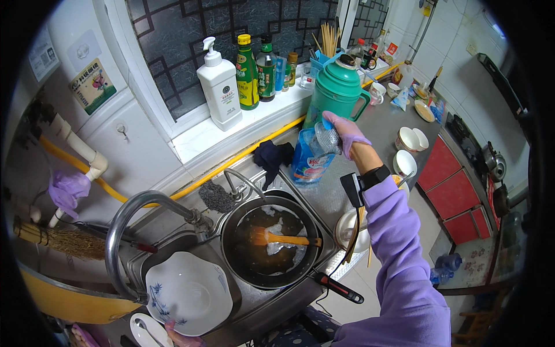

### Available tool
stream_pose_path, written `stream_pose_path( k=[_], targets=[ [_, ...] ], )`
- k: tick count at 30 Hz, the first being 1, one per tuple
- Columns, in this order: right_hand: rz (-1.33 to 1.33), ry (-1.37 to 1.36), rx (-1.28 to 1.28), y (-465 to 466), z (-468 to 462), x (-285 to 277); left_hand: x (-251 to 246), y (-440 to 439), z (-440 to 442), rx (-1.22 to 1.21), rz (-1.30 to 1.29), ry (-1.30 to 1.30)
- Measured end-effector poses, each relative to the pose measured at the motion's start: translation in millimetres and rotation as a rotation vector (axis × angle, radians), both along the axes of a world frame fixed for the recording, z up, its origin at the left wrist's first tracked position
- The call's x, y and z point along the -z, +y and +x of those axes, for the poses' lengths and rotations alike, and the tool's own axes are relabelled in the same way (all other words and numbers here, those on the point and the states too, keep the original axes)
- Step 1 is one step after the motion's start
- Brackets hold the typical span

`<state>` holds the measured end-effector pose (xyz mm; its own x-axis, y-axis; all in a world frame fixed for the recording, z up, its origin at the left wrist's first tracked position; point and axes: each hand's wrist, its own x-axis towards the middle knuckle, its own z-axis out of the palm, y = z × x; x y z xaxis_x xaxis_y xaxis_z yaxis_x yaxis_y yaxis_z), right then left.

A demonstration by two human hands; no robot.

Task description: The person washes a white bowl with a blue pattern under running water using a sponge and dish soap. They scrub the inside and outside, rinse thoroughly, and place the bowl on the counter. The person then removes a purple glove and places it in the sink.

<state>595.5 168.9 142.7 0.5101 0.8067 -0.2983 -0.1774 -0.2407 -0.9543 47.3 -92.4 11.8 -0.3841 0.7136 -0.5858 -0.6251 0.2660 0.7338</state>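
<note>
My right hand point(344, 130), in a thin pinkish-purple glove, reaches to the blue detergent pouch point(310, 162) on the steel counter. Its fingers close on a clear, textured plastic container point(326, 139) at the pouch's top. At the lower edge, my left hand point(184, 336), gloved too, has its fingers at the rim of a white bowl with blue bamboo pattern point(190, 292) over the left sink basin. A small white dish point(149, 332) with a spoon lies beside it. A frying pan point(269, 275) of murky, foamy liquid sits over the right basin, with a wooden-handled brush point(286, 239) in it.
A curved faucet point(156, 197) arches over the left basin. A steel scourer point(217, 196) and a dark cloth point(273, 157) lie behind the pan. A white pump bottle point(221, 91) stands on the sill, a green thermos point(334, 91) on the counter. Bowls point(405, 162) stand at the right.
</note>
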Motion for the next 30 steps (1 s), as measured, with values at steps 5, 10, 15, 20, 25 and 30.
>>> stream_pose_path(
  k=[5, 10, 15, 20, 25, 30],
  targets=[
    [0.021, -0.008, -0.022, -2.6, -1.3, 0.3, 5.9, 0.6, -3.1, 0.007, -0.009, -0.018],
    [0.011, -0.020, -0.097, 3.5, 21.1, 18.8, 11.9, 2.3, -4.1, 0.005, -0.039, -0.031],
    [-0.217, -0.092, -0.133, 3.4, 24.1, 65.5, 6.7, 5.5, 2.6, -0.057, -0.087, 0.123],
    [-0.051, 0.321, -0.271, -30.7, 8.0, 91.2, 0.0, 4.2, 2.1, -0.054, -0.061, 0.050],
    [-0.022, 0.345, -0.248, -27.7, 11.5, 62.7, 1.7, 1.5, -0.8, -0.046, -0.046, 0.035],
    [-0.009, 0.225, -0.192, 0.2, 17.2, 53.1, -1.6, -6.1, -2.1, -0.055, -0.020, 0.018]
  ],
)
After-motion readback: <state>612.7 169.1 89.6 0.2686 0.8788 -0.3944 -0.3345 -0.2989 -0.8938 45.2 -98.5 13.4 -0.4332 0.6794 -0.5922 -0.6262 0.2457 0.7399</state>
